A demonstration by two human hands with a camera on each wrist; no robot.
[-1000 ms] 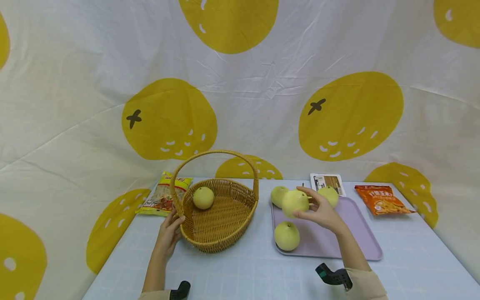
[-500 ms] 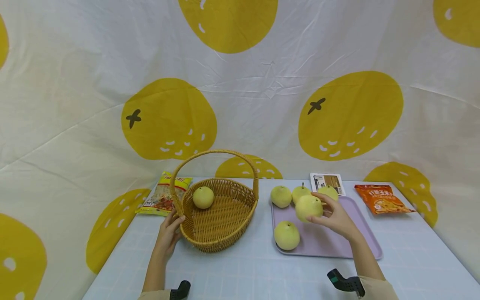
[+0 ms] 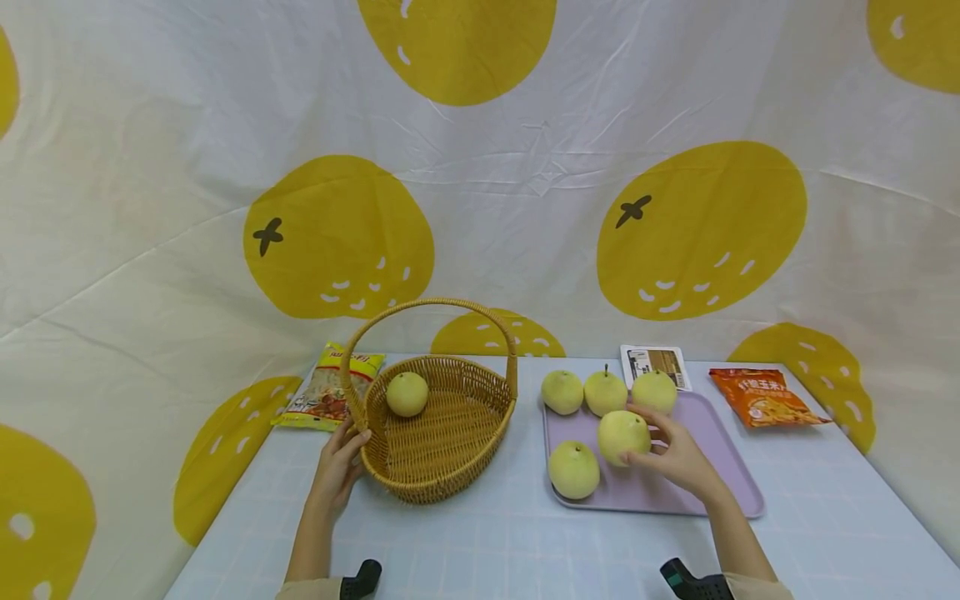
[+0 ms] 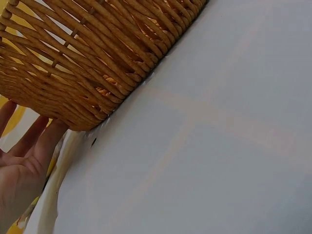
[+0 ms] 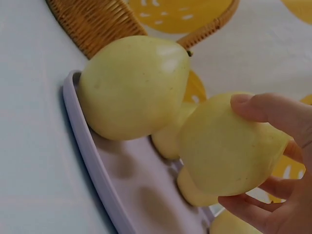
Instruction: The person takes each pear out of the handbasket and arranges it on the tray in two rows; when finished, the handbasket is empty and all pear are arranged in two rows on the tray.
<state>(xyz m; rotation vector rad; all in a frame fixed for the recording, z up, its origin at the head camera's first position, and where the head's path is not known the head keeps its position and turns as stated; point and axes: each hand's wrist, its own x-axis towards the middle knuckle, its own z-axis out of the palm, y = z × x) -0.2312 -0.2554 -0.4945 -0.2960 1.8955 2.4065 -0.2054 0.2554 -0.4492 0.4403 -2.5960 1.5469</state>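
My right hand [image 3: 681,460] grips a pale yellow-green pear [image 3: 622,437] between thumb and fingers, over the lilac tray [image 3: 708,425]. In the right wrist view, a gap and shadows show between this pear [image 5: 229,146] and the tray. Another pear [image 3: 573,471] sits at the tray's front left corner, and three more, including one with an upright stem [image 3: 605,393], line its back edge. My left hand [image 3: 337,473] holds the left side of the wicker basket [image 3: 438,492], thumb over the rim by the handle. Inside the basket lies one pear [image 3: 407,394].
A yellow snack bag [image 3: 326,392] lies behind the basket's left side. At the back, a white flat pack [image 3: 656,365] touches or nearly touches the tray. An orange snack bag [image 3: 765,398] rests to the tray's right. A patterned cloth [image 3: 525,208] hangs behind the table.
My right hand has carried its pear rightward, then lower and nearer over the tray, uncovering the back pears. The left hand and basket have stayed put.
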